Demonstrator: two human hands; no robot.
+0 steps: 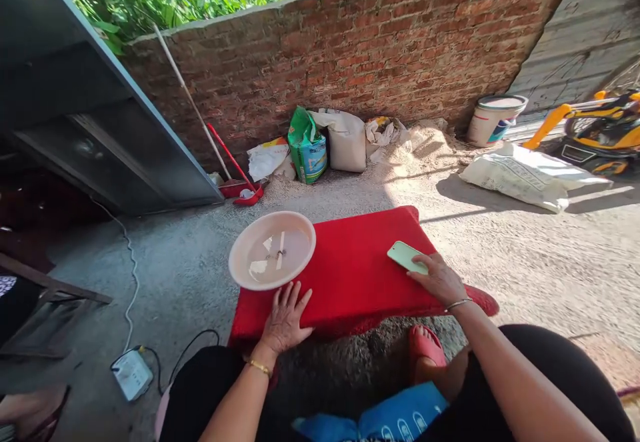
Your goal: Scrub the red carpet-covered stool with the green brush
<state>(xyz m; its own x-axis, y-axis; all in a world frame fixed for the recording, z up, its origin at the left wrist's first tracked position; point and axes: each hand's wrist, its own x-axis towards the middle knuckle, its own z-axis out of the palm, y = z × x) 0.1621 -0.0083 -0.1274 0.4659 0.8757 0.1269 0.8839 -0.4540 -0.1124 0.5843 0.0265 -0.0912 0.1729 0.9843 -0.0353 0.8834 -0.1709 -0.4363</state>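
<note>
A low table under a red cloth (350, 255) stands before my knees. My left hand (286, 319) lies flat near its front edge, fingers spread, just below the rim of a pale pink basin (237, 262). Water fills the lower part of the basin, with light reflections and something small and dark that I cannot make out. On the table's right side, my right hand (440, 280) grips one end of a pale green phone (403, 253), thumb on the near side and fingers on the far side. The phone lies on or very close to the cloth.
Along the brick wall (390, 49) are a green bag (306, 152), a white sack (347, 142) and a lidded bucket (496, 122). Another sack (520, 175) lies at right. A power strip (131, 375) with cables sits on the floor at left, near another person's foot (37, 409).
</note>
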